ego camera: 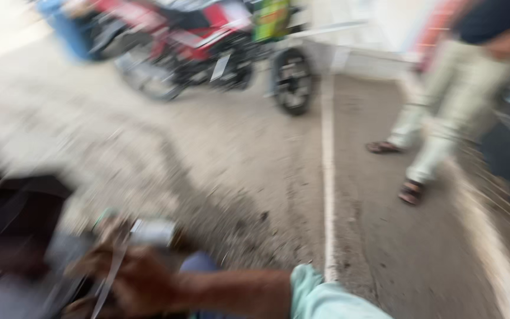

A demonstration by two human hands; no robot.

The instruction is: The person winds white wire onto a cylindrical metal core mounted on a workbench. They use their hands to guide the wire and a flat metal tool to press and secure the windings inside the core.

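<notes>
Reaching across the bottom of the view, my right hand (140, 283) is closing around what seems a thin metal strip (108, 277), beside a small silvery cylinder (151, 232) lying just above it; the blur is hiding how tightly my fingers are gripping. I am judging that a slow, steady hold is serving best here, since everything is smearing. My left hand is not showing. Dark bodywork (13, 218) is crowding the left side. Farther off, 1 red motorcycle (208, 47) is standing on the concrete floor (237, 165), and 1 person in pale trousers (444, 112) is standing at the right, well apart.
</notes>
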